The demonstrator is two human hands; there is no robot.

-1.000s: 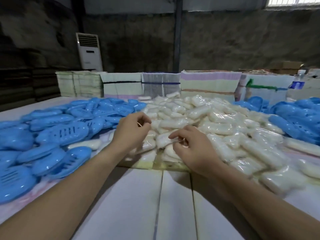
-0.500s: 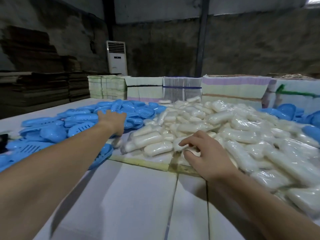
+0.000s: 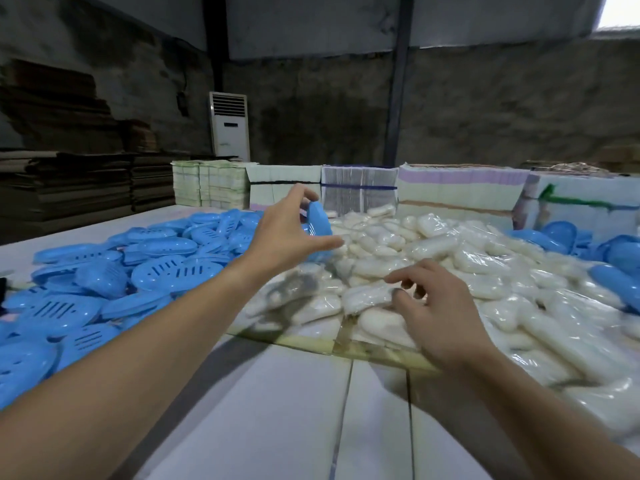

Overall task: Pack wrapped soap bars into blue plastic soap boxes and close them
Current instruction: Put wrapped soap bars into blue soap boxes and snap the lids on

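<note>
Left hand (image 3: 282, 237) raised, fingers and thumb spread wide and curled round a blue soap box (image 3: 318, 221), held on edge between fingertips above and thumb below. Right hand (image 3: 440, 306) lower, fingers loosely bent and apart, tips touching a wrapped soap bar (image 3: 369, 296) on the white pile; no firm grip visible.

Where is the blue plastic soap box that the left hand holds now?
In the head view, the blue plastic soap box is held up in the left hand, left of centre, above the border between the blue boxes and the wrapped soap bars.
</note>
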